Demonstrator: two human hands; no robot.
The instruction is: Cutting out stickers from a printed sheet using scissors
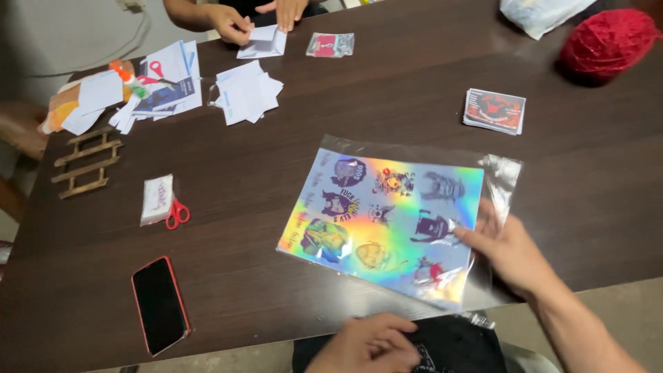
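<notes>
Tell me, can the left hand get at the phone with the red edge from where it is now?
Probably yes. The left hand rests at the table's near edge, and the phone lies face up to its left on bare table, with nothing between them. The scissors lie farther back, out of the path.

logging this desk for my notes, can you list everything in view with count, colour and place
sticker sheet: 1, holographic rainbow, in a clear sleeve, table centre
phone: 1, black with red edge, near left
scissors: 1, red handles, partly under a small white packet
card stack: 1, dark red and black, right
yarn ball: 1, red, far right
white papers: several, far left-centre
wooden rack: 1, brown, left edge
other person's hands: 2, far edge, on folded paper
left hand: on black cloth
right hand: on the sleeve
</notes>
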